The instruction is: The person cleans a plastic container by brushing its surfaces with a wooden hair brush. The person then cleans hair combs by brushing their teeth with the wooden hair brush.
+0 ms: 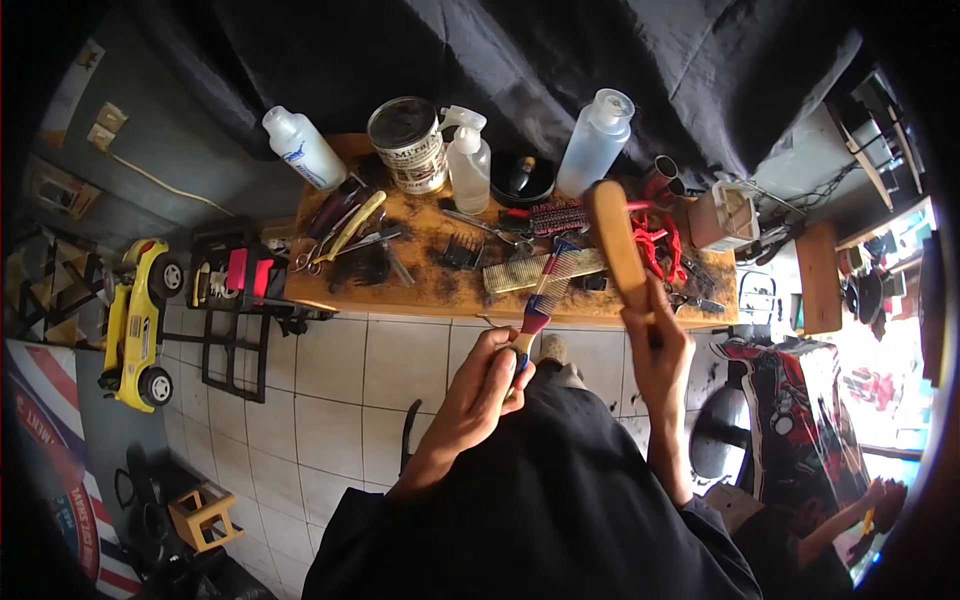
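My left hand (482,382) is closed around the handle of a comb (551,282) with blue, pink and pale yellow parts. Its toothed end points up over the front of the wooden table (400,290). Held upright in my right hand (660,350) is a wooden-backed brush (618,245); its smooth back shows, with a dark strip of bristles along the left edge. The brush is beside the comb, a short way to its right. Behind them on the tabletop lie a pale flat comb (515,273) and a red-and-black brush (556,218).
Across the table stand a white bottle (305,150), a large tin (408,145), a spray bottle (468,165) and a clear bluish bottle (597,140). Scissors (335,250) and dark hair clippings lie there too. At left is a yellow toy car (140,325); another person's arm (835,525) shows lower right.
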A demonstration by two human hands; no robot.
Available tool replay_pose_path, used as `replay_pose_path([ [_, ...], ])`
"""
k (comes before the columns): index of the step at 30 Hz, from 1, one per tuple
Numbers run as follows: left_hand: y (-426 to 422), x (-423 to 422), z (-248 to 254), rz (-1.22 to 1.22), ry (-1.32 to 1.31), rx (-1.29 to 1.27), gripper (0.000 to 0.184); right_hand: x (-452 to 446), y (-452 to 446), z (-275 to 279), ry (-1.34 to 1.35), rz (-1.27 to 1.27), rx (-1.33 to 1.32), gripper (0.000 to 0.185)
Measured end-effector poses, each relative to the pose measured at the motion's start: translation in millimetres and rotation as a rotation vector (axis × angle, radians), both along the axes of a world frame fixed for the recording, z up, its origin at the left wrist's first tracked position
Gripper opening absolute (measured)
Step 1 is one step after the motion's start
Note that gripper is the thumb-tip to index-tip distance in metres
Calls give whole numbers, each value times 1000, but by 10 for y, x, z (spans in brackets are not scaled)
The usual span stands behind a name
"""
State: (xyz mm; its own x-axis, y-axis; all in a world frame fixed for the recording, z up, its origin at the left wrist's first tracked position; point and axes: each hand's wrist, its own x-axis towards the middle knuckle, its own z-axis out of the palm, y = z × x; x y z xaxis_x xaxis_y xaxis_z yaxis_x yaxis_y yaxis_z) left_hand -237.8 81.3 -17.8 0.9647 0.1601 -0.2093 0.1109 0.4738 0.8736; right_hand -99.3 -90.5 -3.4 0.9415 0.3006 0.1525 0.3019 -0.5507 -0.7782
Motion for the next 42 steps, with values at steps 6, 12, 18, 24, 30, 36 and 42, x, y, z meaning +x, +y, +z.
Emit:
replay_pose_path([
  [6, 140, 24, -101, -54, -56, 227, 29, -362, -84, -56, 89, 245, 268, 42],
  [12, 388, -41, -128, -63, -168, 623, 36, -516, 24, -4, -14, 298, -34, 51],
  [18, 349, 10, -106, -109, 49, 196, 40, -364, -47, 59, -4, -152, 66, 47],
  [24, 362, 178, -112, 20, -184, 803, 32, -435, 56, -10, 86, 464, 191, 47],
  [30, 377, 301, 108, 140, 89, 613, 22, 195, -105, -16, 102, 113, 92, 51],
  [36, 111, 745, 123, 56, 81, 591, 24, 471, -249, -111, 163, 351, 230, 51],
  [42, -86, 1251, 208, 15, 46, 828, 22, 818, -395, -173, 179, 197, 175, 51],
])
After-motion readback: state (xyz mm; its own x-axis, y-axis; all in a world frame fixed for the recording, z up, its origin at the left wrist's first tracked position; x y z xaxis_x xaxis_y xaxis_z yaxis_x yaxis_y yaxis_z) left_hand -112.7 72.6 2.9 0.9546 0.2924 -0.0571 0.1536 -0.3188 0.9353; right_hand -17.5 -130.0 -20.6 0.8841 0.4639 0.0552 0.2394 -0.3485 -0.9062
